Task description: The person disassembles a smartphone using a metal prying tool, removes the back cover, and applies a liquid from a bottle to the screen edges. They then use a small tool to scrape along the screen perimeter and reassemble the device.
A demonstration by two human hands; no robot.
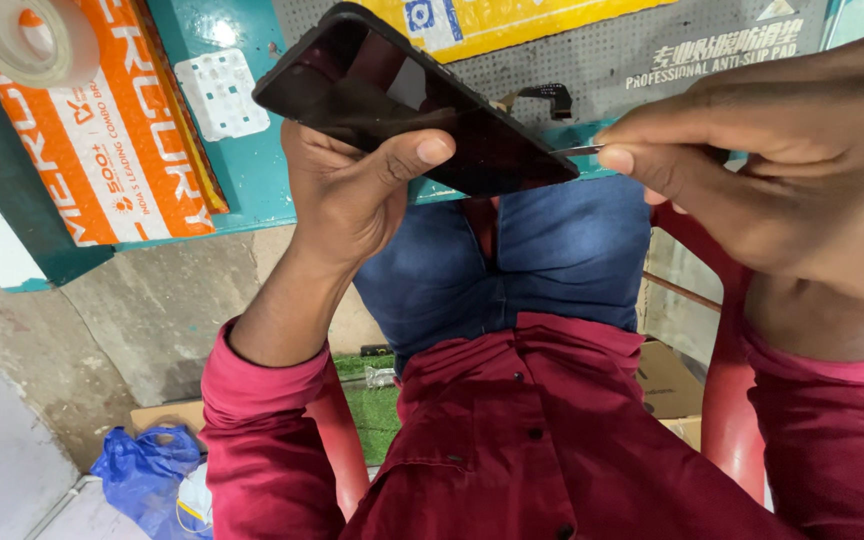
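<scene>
We see the teal bench (242,170), grey perforated mat (652,55), orange padded package (122,130) at its left, left hand (352,195) grasping the black phone (402,95), right hand (782,165) pinching a thin metal tool (580,150) at the phone's edge, 1 tape roll (27,35)

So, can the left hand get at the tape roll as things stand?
Probably not: the left hand is occupied holding the black phone, though nothing blocks the way to the tape roll.

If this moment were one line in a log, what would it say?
left hand: holds black phone, thumb on screen | right hand: pinches thin metal tool, tip at phone's edge | behind: grey work mat, tape roll
</scene>
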